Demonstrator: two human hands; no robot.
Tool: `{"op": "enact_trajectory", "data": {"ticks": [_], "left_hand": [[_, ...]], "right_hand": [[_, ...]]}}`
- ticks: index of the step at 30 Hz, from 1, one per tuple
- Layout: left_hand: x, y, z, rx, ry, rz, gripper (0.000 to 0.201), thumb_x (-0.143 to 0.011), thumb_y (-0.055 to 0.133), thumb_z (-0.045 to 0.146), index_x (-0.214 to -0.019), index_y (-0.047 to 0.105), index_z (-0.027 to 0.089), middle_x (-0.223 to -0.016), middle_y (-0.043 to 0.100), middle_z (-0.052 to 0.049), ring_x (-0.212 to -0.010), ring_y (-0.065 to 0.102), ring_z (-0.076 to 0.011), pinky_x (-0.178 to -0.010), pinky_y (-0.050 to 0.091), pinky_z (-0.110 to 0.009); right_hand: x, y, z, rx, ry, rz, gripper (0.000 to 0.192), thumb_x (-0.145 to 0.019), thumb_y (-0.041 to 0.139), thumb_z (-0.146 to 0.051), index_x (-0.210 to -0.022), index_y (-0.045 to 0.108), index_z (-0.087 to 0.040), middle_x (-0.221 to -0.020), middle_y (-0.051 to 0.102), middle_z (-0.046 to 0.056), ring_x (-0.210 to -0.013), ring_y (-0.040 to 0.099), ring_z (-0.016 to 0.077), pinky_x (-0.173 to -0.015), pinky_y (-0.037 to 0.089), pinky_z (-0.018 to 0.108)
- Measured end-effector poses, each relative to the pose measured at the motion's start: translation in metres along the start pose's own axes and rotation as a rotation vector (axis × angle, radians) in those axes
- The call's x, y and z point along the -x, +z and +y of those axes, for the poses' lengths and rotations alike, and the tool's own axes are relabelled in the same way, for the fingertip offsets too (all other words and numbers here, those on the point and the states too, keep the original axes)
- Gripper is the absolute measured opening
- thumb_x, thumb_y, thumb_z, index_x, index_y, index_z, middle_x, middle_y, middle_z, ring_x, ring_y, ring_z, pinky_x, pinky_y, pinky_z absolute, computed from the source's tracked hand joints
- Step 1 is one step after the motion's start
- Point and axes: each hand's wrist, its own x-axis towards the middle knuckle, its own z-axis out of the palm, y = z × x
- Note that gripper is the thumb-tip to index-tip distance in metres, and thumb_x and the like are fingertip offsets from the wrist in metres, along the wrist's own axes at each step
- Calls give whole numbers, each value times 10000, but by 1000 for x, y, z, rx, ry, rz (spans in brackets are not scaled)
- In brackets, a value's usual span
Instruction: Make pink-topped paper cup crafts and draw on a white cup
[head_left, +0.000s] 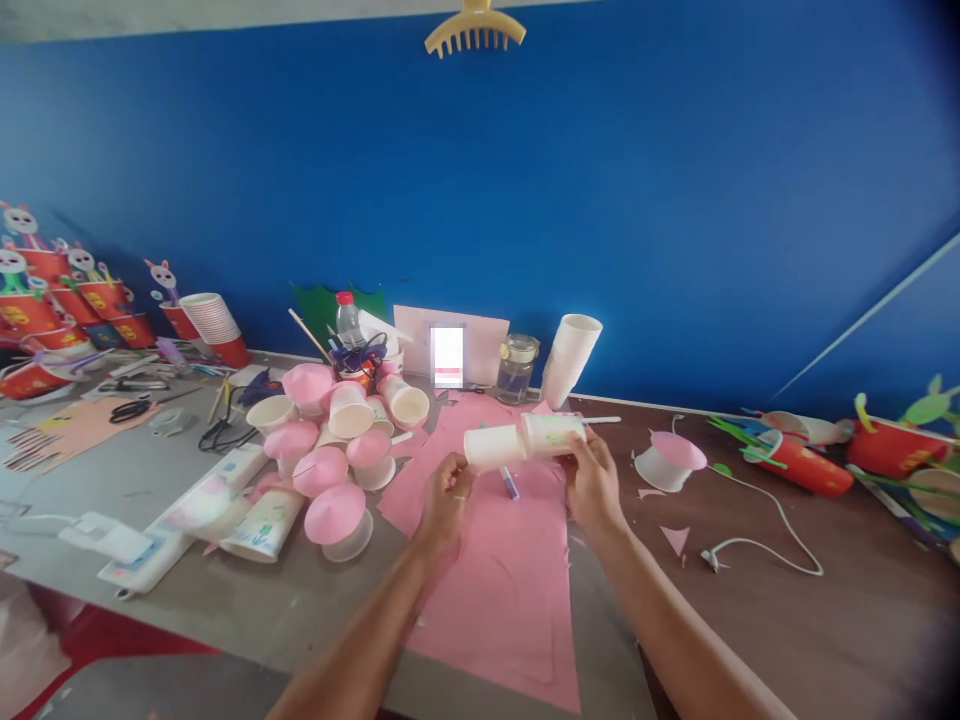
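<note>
My left hand [447,492] grips a white paper cup [493,447] lying on its side. My right hand [592,478] grips a second white paper cup [553,434] with faint green marks, also sideways. The two cups meet end to end above a pink paper sheet [495,580] spread on the table. A thin white stick [600,420] juts out to the right behind the right-hand cup. A blue pen [511,485] lies on the pink sheet just below the cups.
A pile of pink-capped white cups [337,455] sits left of my hands. A stack of white cups [570,358] and a glass jar [516,366] stand by the blue wall. One pink-capped cup [670,460], a white cable [765,520] and red cup crafts [806,465] lie right. Scissors [129,410] lie far left.
</note>
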Motion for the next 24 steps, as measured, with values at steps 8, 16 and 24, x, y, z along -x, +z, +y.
{"op": "enact_trajectory", "data": {"ticks": [8, 16, 24], "left_hand": [[-18, -8, -12, 393, -134, 71, 258, -677, 755, 361, -685, 607, 149, -573, 547, 33, -542, 472, -81, -550, 353, -220], [-22, -11, -11, 597, -256, 50, 331, -629, 805, 322, -758, 556, 146, -656, 589, 19, -525, 523, -61, -530, 435, -209], [-22, -12, -13, 669, -284, 142, 462, -684, 735, 164, -1075, 492, 211, -665, 612, 50, -591, 642, -114, -634, 530, -268]], "right_hand": [[-6, -23, 0, 522, -351, 194, 518, -767, 645, -446, -1190, 492, -187, -1179, 560, 126, -1044, 578, 262, -887, 482, 430], [17, -7, 21, 789, -762, -175, 571, -822, 635, -337, -1320, 403, -179, -1231, 560, 184, -1187, 522, 328, -1002, 425, 530], [22, -1, 27, 560, -503, -295, 538, -830, 612, -444, -1273, 428, -199, -1121, 587, 135, -1002, 597, 272, -868, 507, 465]]}}
